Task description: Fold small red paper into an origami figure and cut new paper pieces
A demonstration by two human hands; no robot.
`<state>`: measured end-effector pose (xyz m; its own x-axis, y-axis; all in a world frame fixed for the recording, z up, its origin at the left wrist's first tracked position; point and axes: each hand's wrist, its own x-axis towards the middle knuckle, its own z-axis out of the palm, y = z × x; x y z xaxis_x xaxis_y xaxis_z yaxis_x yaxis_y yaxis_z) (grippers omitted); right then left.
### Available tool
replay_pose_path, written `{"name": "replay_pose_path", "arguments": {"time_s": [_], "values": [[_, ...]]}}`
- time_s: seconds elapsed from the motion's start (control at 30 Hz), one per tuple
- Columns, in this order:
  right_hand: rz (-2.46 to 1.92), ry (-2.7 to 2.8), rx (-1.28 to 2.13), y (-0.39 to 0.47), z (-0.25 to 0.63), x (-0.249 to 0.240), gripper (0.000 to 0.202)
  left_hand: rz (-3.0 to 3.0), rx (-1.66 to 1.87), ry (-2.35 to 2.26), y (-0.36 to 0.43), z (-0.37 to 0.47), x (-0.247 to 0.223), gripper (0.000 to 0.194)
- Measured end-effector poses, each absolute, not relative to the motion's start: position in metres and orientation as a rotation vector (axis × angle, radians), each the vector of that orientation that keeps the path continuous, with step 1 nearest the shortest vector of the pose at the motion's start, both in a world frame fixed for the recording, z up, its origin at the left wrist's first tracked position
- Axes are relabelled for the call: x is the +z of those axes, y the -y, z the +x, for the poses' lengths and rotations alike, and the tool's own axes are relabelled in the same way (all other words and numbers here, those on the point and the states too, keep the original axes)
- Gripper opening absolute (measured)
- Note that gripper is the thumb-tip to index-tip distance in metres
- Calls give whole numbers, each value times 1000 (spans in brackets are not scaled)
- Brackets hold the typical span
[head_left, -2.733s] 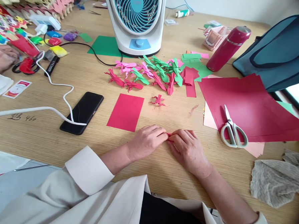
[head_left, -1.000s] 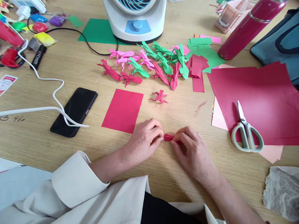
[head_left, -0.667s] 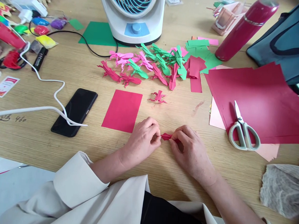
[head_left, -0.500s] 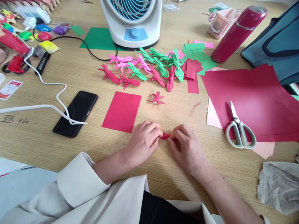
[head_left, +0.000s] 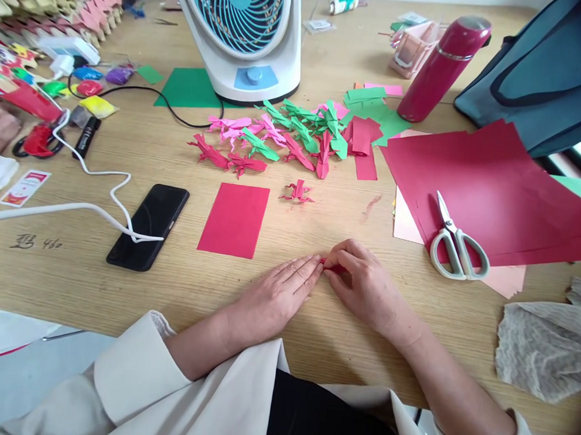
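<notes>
My right hand [head_left: 369, 286] pinches a small folded piece of red paper [head_left: 335, 268], mostly hidden beneath its fingers. Stretched out and lying flat, my left hand [head_left: 276, 298] has its fingertips at the left end of that paper. Whether they press on the paper or only on the table cannot be seen. A small red folded paper figure [head_left: 298, 191] stands above my hands. To its left lies a flat red paper rectangle [head_left: 234, 220]. Farther back sits a pile of green, pink and red folded paper figures [head_left: 300, 128].
Scissors [head_left: 457, 246] rest on large red sheets [head_left: 506, 196] at the right. A phone [head_left: 148, 226] with a white cable lies left. Behind the figures stand a fan [head_left: 260, 60] and a red thermos flask [head_left: 439, 76]. Another person's hand [head_left: 0, 124] shows at the left edge.
My left hand has gone from a pinch on the folded paper to flat, outstretched fingers. My right hand keeps its pinch. The view has shifted slightly.
</notes>
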<state>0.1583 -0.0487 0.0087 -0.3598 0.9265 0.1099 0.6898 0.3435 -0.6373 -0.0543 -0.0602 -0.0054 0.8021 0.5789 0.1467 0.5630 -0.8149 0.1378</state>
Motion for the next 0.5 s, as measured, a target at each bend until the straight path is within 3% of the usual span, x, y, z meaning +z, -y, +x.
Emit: {"name": "replay_pose_path", "arguments": {"time_s": [0.5], "values": [[-1437,2119,693,48,155,9,14,2830,196,-959,59,-51,-3,51]]}}
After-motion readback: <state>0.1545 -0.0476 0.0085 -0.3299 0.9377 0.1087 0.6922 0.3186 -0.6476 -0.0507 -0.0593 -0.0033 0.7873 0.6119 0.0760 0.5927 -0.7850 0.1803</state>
